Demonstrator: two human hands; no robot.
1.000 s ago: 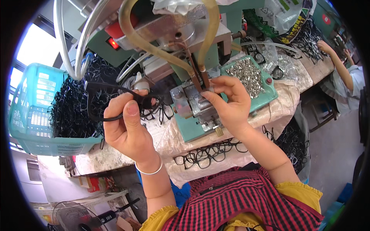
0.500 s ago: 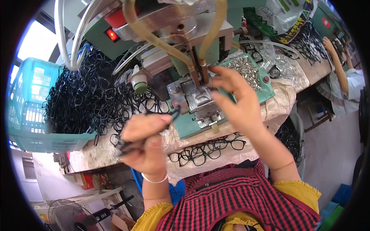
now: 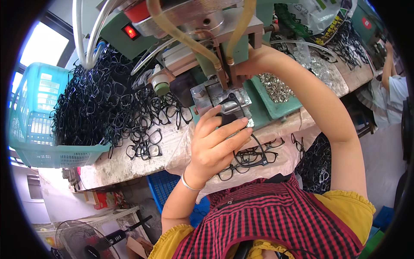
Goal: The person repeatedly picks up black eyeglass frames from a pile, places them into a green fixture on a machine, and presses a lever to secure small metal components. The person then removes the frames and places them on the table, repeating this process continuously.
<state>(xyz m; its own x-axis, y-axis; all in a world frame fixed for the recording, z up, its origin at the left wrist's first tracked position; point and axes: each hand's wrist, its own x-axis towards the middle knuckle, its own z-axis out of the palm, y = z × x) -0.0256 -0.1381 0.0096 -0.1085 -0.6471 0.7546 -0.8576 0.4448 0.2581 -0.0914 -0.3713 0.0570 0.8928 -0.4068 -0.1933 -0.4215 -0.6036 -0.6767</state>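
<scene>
My left hand (image 3: pixel 219 140) is closed on a black eyeglass frame (image 3: pixel 228 118). It holds one end of the frame over the metal fixture (image 3: pixel 246 100) of a bench press, just below the press's two narrow tips. One rim of the frame hangs down past my fingertips toward the table edge. My right hand (image 3: pixel 249 64) reaches in behind the right side of the press head (image 3: pixel 239 28). Its fingers are mostly hidden there by the metal parts, so what they touch cannot be made out.
A green tray (image 3: pixel 268 108) of small shiny metal pieces stands right of the press. Left lies a big heap of black eyeglass frames (image 3: pixel 92 101) in a turquoise basket (image 3: pixel 64 159). Several frames (image 3: pixel 226 173) lie along the front edge. Another person (image 3: pixel 388 97) sits far right.
My left hand has carried the eyeglass frame rightward and up onto the press fixture. My right hand has moved from beside the press tips to behind the press head.
</scene>
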